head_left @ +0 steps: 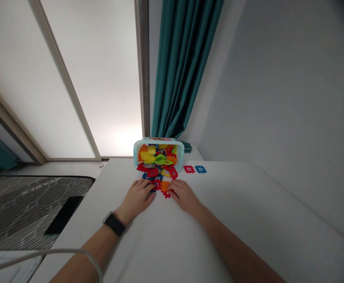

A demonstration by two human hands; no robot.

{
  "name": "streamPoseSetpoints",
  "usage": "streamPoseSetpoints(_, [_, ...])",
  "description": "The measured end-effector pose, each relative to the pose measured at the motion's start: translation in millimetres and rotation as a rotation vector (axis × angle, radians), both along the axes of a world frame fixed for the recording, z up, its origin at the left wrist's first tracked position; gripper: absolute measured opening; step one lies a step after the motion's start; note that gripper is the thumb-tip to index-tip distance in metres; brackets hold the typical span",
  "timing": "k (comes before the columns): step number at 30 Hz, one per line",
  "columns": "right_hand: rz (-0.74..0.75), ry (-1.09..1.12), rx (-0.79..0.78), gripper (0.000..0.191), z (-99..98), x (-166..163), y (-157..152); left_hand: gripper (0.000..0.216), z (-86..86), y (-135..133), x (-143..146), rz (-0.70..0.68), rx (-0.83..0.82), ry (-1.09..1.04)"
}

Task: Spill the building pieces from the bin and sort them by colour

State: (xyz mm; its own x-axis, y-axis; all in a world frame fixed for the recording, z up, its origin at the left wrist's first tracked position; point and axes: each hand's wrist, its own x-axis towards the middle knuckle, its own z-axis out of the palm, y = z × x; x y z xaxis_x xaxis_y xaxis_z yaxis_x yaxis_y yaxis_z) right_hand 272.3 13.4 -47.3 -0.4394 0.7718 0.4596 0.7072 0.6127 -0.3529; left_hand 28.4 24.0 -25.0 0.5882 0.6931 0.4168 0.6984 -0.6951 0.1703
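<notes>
Loose plastic interlocking building tiles with notched edges spill from a pale-blue tub (181,157) lying on its side. Close to the pile's front left is my left hand (138,194), its thumb and fingers closed around a blue tile (153,191) that shows only in part. A red tile (157,184) lies right by those fingertips. My right hand (186,196) pinches the right edge of an orange tile (164,186). Under and in front of the orange tile a red tile (166,195) sticks out. Fingers partly cover both held tiles.
A red tile (189,169) and a blue tile (201,169) lie apart, right of the tub, on the white table (233,220). Teal curtains (180,70) hang behind. A pale cable (71,250) crosses in front of my left forearm. A grey wall stands to the right.
</notes>
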Motion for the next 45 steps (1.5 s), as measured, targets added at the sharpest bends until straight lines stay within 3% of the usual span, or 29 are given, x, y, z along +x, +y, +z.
streamPoseSetpoints(8, [0.038, 0.282, -0.031, 0.020, 16.7, -18.5, -18.9, 0.021, 9.4, -13.3, 12.7, -0.103, -0.073, -0.320])
streamPoseSetpoints(17, [-0.059, 0.543, -0.097, 0.019, 24.6, -26.9, -32.9, 0.031, 3.1, -20.8, 26.0, -0.058, -0.628, -0.858])
streamPoseSetpoints(20, [-0.075, 0.644, -0.176, 0.019, 21.3, -30.2, -33.7, 0.034, -0.8, -19.2, 27.4, -0.070, -0.688, -0.951])
streamPoseSetpoints(22, [-0.073, 0.729, -0.243, 0.019, 17.7, -31.3, -32.2, 0.038, -2.2, -20.6, 26.6, -0.068, -0.627, -0.900])
streamPoseSetpoints(27, [-0.070, 0.893, -0.359, 0.021, 13.4, -30.3, -26.3, 0.053, -2.2, -26.7, 21.3, -0.107, -0.286, -0.516])
streamPoseSetpoints(31, [-0.089, 0.959, -0.396, 0.023, 15.9, -29.3, -24.6, 0.051, 0.2, -25.7, 17.7, -0.109, -0.166, -0.374])
streamPoseSetpoints(38, [-0.032, 0.866, -0.375, 0.021, 15.5, -29.0, -28.6, 0.038, 9.1, -24.3, 15.0, -0.110, -0.084, -0.392])
streamPoseSetpoints(45, [0.012, 0.742, -0.320, 0.034, 20.1, -31.5, -37.9, 0.035, 11.0, -23.7, 13.0, -0.041, -0.002, -0.498])
